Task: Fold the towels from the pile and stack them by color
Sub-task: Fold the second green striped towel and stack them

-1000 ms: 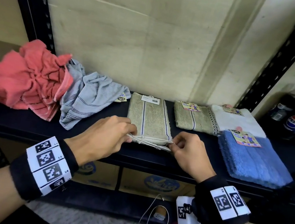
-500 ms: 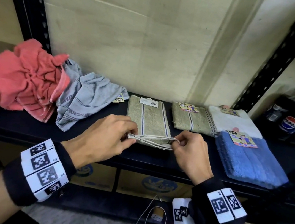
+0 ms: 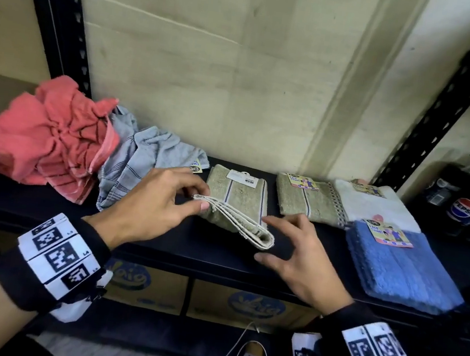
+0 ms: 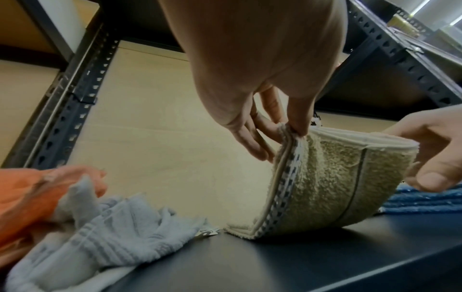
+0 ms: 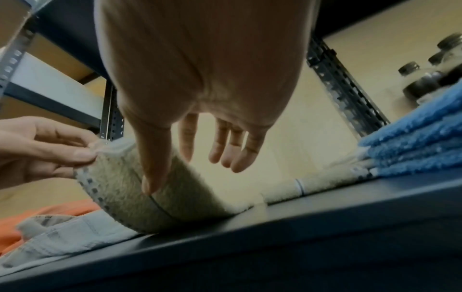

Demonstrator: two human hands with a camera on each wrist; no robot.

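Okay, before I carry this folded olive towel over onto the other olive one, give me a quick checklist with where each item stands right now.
1. Left hand pinches the near corner of the lifted olive towel: ok.
2. Right hand grips the towel: not ok; fingers spread, thumb only touching.
3. Layers aligned at the lifted edge: cannot tell; the right end curls open.
4. Matching folded olive towel free on top: ok.
5. Blue towel and white towel clear of that spot: ok, beside it.
6. Pile finished: not ok; red towel and grey towel lie crumpled.
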